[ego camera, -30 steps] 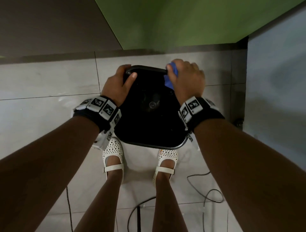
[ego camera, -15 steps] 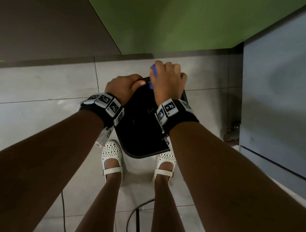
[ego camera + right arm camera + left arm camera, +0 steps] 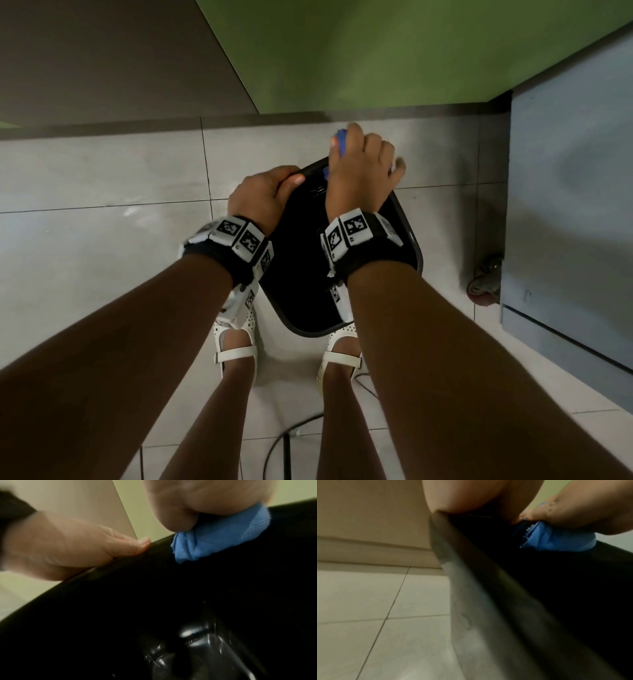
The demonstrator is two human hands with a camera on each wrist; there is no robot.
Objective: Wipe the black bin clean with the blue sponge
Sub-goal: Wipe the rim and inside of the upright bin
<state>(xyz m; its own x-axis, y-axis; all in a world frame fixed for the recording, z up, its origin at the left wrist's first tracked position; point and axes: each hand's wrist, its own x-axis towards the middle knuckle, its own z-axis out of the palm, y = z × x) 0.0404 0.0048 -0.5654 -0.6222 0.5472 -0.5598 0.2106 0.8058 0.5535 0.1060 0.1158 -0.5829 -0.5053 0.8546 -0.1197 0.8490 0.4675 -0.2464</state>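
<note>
Two hands work the black bin, which stands on the tiled floor at the person's feet: left hand grips the rim at 11 o'clock; right hand clutches the blue sponge (bunched, cloth-like) against the rim at 12 o'clock

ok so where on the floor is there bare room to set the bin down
Bare tile lies left of the bin, between the left hand and the wall. It is crowded near the shoes, the cables behind them, and right by the grey cabinet and its wheel.
</note>
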